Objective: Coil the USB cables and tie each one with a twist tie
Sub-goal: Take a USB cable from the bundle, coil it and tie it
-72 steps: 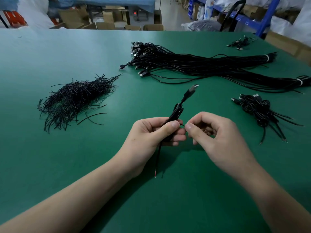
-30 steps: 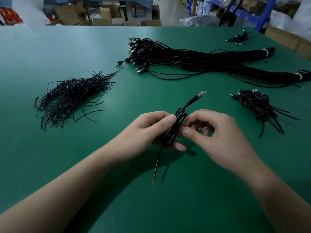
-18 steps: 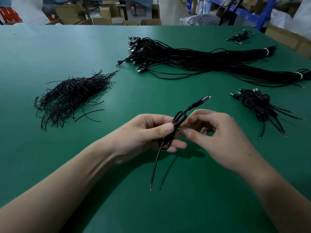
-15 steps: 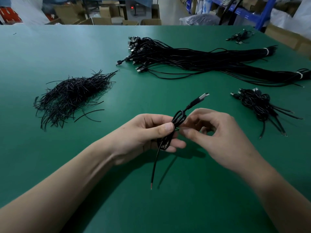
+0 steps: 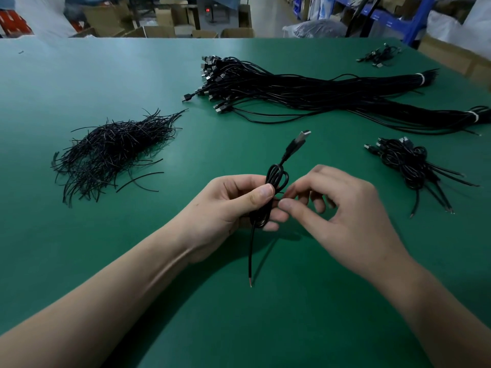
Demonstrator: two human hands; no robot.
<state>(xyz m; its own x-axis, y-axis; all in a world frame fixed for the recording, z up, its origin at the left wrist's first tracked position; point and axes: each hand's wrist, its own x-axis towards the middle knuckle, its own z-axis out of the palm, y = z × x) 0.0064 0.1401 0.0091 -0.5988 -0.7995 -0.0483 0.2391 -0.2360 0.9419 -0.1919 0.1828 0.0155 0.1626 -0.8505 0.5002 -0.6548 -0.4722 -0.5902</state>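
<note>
Above the bench (image 5: 265,328), the coil (image 5: 276,179) is being gripped in the left hand (image 5: 233,205), long axis near-to-far, plug (image 5: 303,136) far; its middle is being pinched from the right by the right hand (image 5: 345,208).

Only a red lit readout (image 5: 207,9) on a grey box (image 5: 215,17) beyond the table (image 5: 79,75) shows digits, too blurred to read.

The desk (image 5: 79,75) looks a matt green, smooth mat; the cable (image 5: 276,176) black, slightly glossy plastic, its plug (image 5: 303,135) seemingly bare metal.
</note>
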